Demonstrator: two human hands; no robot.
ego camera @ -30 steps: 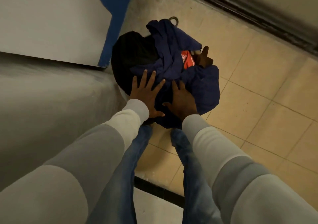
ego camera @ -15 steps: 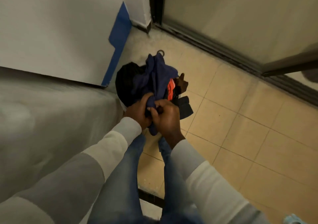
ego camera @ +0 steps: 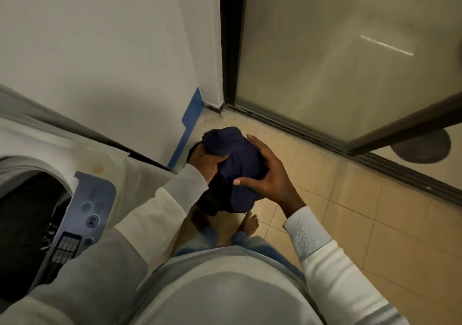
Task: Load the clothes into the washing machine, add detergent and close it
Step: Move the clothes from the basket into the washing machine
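Head view: both hands hold 1 bundle of dark clothes (ego camera: 241, 157) in the air, just right of the washing machine (ego camera: 140, 172). The left hand (ego camera: 206, 162) grips the side toward the machine, and the right hand (ego camera: 273, 174) wraps the far side. A dark fold (ego camera: 212, 201) hangs loose underneath; it may snag the machine's edge or drop short of the drum opening (ego camera: 27, 214).

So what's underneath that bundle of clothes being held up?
The left hand and right hand grip the navy bundle; below it show bare feet and tan floor tiles. The floor straight beneath is covered, so anything lying there cannot be seen.
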